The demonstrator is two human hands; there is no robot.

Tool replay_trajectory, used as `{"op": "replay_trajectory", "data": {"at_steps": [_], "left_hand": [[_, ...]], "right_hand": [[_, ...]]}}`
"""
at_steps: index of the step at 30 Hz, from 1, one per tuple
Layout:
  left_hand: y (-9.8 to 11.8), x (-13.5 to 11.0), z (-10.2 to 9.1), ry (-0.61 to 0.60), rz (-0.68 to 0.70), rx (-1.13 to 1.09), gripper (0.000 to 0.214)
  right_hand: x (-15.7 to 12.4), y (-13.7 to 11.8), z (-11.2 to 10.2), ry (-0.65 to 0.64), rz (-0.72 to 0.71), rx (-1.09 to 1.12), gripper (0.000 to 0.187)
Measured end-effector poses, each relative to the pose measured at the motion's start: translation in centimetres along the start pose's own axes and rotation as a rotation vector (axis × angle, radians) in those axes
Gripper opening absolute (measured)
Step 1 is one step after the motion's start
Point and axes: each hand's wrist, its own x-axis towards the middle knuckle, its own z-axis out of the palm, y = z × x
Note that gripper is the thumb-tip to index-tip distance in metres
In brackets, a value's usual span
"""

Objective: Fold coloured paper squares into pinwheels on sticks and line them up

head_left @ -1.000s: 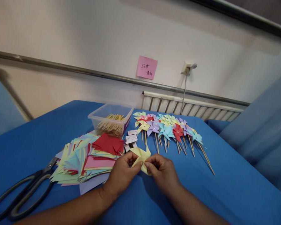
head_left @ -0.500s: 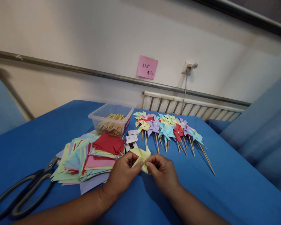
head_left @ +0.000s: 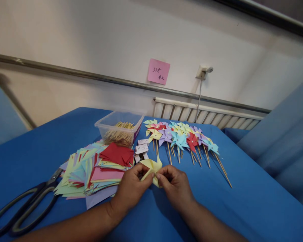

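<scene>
Both of my hands pinch a folded yellow paper piece [head_left: 151,167] just above the blue table cover [head_left: 242,201]. My left hand [head_left: 131,188] grips its left side with fingers curled. My right hand [head_left: 175,186] pinches the right side. The paper's flaps are bent toward the middle, like a half-formed pinwheel. Left of my hands lies a spread pile of cut coloured paper squares [head_left: 91,171], with red pieces on top.
Large black scissors [head_left: 20,208] lie at the left front. A clear plastic tub of wooden sticks [head_left: 120,129] stands behind the pile, small white boxes [head_left: 141,148] beside it. A row of finished pinwheels on sticks [head_left: 181,139] lies at the back right. A pink note [head_left: 158,71] hangs on the wall.
</scene>
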Motion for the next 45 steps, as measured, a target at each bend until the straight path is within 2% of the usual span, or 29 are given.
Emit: {"op": "replay_trajectory", "data": {"at_steps": [4,9,12,14,17,22,25,31,36,39,41,45], "left_hand": [[0.7,-0.3,-0.1,0.048,0.028,0.099,0.012],[1.8,-0.8,-0.1,0.054,0.057,0.100,0.010],[2.0,-1.0,0.0,0.033,0.048,0.063,0.012],[1.9,-1.0,0.0,0.028,0.040,0.069,0.012],[1.6,-1.0,0.0,0.002,0.021,0.039,0.014],[1.5,-0.9,0.0,-0.037,-0.040,-0.106,0.015],[1.5,-0.8,0.0,-0.072,-0.047,-0.178,0.017],[1.3,-0.6,-0.2,-0.136,-0.089,-0.272,0.022],[1.2,-0.3,-0.3,-0.127,-0.122,-0.292,0.025],[1.2,-0.2,-0.3,-0.104,-0.126,-0.298,0.024],[1.2,-0.2,-0.3,-0.097,-0.120,-0.318,0.023],[1.0,-0.3,-0.3,-0.104,-0.118,-0.333,0.022]], "right_hand": [[-0.1,-0.1,0.0,0.011,-0.032,-0.044,0.011],[0.1,0.3,-0.2,0.089,-0.232,-0.117,0.004],[0.4,0.5,-0.5,0.136,-0.322,-0.117,0.022],[0.5,0.7,-0.5,0.143,-0.323,-0.104,0.039],[0.5,1.2,-0.2,0.121,-0.222,-0.017,0.057],[0.6,1.4,0.8,0.080,0.042,0.356,0.069],[0.7,1.0,1.1,0.088,0.134,0.549,0.076],[0.8,0.7,1.2,-0.008,0.272,0.808,0.058],[0.9,1.1,1.4,-0.025,0.286,0.874,0.057],[0.8,1.1,1.5,0.019,0.304,0.913,0.061],[0.7,0.7,1.5,0.032,0.341,0.945,0.056],[0.5,0.0,1.3,-0.069,0.369,0.962,0.042]]}}
